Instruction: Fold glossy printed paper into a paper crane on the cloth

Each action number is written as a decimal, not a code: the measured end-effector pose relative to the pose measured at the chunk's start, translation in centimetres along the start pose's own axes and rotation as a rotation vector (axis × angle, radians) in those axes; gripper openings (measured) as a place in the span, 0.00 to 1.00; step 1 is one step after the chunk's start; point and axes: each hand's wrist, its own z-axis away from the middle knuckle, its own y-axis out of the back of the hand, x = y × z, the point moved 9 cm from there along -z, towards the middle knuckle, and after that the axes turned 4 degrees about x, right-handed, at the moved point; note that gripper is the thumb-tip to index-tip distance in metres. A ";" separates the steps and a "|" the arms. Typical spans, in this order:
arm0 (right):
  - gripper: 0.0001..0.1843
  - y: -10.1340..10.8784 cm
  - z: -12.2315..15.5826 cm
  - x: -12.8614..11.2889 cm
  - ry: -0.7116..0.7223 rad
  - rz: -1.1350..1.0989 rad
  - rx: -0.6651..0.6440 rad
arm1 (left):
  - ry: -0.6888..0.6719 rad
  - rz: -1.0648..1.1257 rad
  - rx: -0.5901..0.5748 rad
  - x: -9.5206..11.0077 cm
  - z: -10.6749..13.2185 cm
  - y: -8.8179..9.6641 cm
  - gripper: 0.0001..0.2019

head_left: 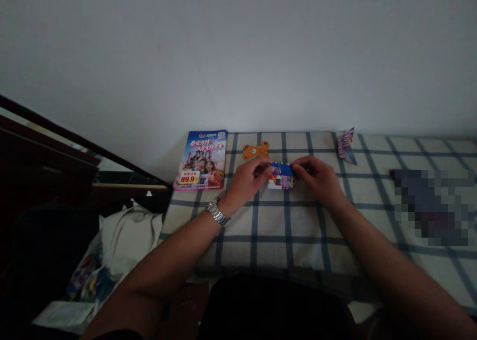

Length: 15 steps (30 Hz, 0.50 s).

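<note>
Both hands at work on a folded paper near the centre of the frame. The left hand [251, 176] pinches the left end of the folded paper [281, 177] between thumb and fingers; the right hand [316, 177] grips its upper right corner in the same manner, the remaining fingers curled. The paper, printed in blue above and in mixed colours below, spans the gap between the two hands, over a pale cloth [303, 225] with dark blue checks. A metal watch [218, 212] encircles the left wrist. Left of centre, a flyer [203, 161] lies flat near the cloth's left edge, bearing a castle, pink blossom and a price of 89.9. Between this flyer and the paper, just above the left hand, is an orange bear figure [255, 150]. Upper right of centre, a second folded piece [346, 147], pink and blue, stands near the far edge of the cloth, well apart from the right hand. At the right of the frame, a dark object [428, 206] is obscured by pixelation. Lower left, beside the cloth, a white bag [130, 230] sits in shadow. A plain grey-white wall [238, 56] fills the upper frame.
</note>
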 end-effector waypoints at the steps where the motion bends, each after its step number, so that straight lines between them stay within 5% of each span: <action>1: 0.16 0.1 0.0 0.0 0.001 0.008 0.007 | 0.006 0.008 -0.003 -0.1 0.0 0.0 0.09; 15: 0.17 -0.2 0.1 0.3 -0.010 -0.048 -0.003 | 0.031 0.020 -0.005 -0.1 -0.1 0.1 0.09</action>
